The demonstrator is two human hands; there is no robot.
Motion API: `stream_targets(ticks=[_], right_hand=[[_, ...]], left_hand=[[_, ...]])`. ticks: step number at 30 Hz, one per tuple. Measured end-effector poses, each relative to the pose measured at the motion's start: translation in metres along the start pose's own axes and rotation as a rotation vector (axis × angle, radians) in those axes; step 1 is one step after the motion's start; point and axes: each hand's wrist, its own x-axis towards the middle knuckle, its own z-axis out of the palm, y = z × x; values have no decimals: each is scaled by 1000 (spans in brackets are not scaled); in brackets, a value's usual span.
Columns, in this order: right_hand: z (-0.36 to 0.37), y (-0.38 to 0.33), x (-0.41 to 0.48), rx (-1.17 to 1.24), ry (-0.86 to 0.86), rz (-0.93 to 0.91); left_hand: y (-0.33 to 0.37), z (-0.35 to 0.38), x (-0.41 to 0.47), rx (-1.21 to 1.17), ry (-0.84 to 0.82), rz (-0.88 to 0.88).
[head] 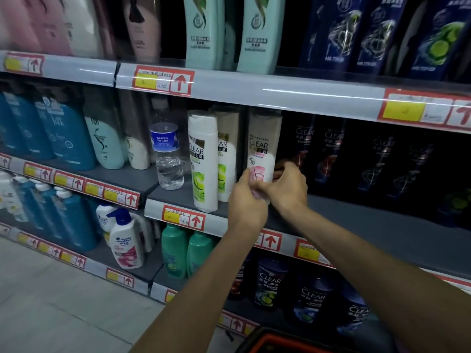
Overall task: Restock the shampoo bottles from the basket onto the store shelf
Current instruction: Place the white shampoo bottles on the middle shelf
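left hand (246, 197), right hand (289, 186) hold pink-label bottle (263, 146) low, long axis vertical

Light level: dim. The scene is reading brighter at left, over the floor (51, 289), and falling to near-black at right, where the dark bottles (356, 159) are losing their outlines.
Glare: thin white streaks are running along the shelf rail (280, 93).
Best lit: the white bottle (263, 146) I am gripping with my left hand (246, 197) and right hand (290, 186).
Blur: the pink bottles (38, 24) at top left are smearing.
Distortion: shelf lines are slanting and bowing toward the edges.
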Motion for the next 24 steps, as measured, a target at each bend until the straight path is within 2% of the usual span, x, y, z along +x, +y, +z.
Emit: stream_targets(ticks=[7, 12, 16, 19, 24], right_hand=[[2, 3, -1, -2, -22, 12], [-15, 5, -6, -68, -164, 35], [-57, 5, -24, -227, -315, 1], [-95, 5, -40, -328, -435, -20], [-163, -4, -78, -424, -503, -109]], left_hand=[[-9, 4, 1, 54, -12, 2], [-2, -5, -8, 80, -57, -19], [18, -25, -34, 284, -118, 35], [32, -39, -49, 523, -161, 85], [70, -47, -91, 958, -248, 184]])
